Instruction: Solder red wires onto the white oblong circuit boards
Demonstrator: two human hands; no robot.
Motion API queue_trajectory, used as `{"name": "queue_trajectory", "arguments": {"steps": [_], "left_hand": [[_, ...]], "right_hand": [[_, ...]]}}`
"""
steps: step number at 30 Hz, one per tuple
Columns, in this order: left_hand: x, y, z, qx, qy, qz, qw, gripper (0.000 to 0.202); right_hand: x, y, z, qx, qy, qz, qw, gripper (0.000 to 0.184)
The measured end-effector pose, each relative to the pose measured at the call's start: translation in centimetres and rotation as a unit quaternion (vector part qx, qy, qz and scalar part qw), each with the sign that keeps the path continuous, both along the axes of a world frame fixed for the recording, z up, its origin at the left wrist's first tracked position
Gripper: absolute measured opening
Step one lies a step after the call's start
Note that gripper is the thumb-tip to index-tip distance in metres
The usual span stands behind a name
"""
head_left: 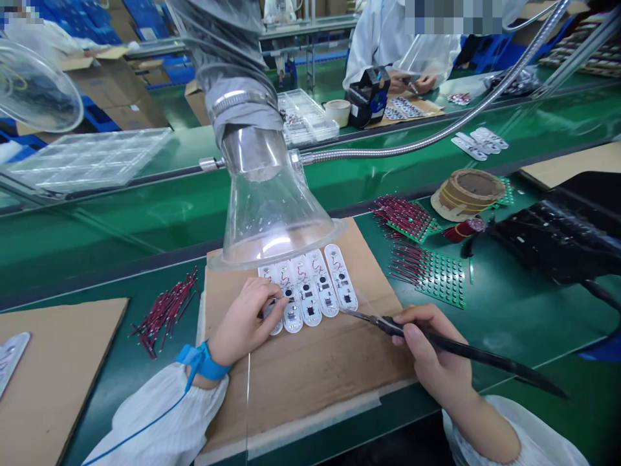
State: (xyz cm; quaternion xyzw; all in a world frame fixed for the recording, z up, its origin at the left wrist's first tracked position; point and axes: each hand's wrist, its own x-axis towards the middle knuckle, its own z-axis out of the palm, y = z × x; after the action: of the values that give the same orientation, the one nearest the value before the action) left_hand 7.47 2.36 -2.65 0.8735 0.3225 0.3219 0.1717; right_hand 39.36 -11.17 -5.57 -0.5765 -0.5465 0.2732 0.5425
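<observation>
Green workbenches run past blue crates (pixel 104 19) and cardboard boxes (pixel 121 90).

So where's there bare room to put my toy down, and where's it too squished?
There's bare cardboard on the pad below the white boards, and bare green bench right of the lower pin board. It's crowded around the boards, between the left hand, right hand and funnel.

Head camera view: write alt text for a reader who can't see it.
The left hand, wearing a blue wrist strap, rests on a row of white circuit boards lying on cardboard, while the right hand holds a black-handled soldering iron toward them. A clear funnel-shaped fume hood hangs above, and red-leaded parts in green holders lie to the right.
</observation>
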Motion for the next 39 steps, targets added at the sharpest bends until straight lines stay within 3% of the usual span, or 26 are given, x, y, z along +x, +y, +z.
{"name": "queue_trajectory", "arguments": {"steps": [17,39], "left_hand": [[0.2,-0.2,0.1,-0.003,0.034,0.002,0.999,0.014],[0.2,-0.1,-0.2,-0.018,0.037,0.001,0.999,0.016]], "right_hand": [[0.1,0.0,0.0,-0.018,-0.029,0.019,0.999,0.017],[-0.3,0.7,1.2,-0.002,-0.079,0.063,0.995,0.014]]}}
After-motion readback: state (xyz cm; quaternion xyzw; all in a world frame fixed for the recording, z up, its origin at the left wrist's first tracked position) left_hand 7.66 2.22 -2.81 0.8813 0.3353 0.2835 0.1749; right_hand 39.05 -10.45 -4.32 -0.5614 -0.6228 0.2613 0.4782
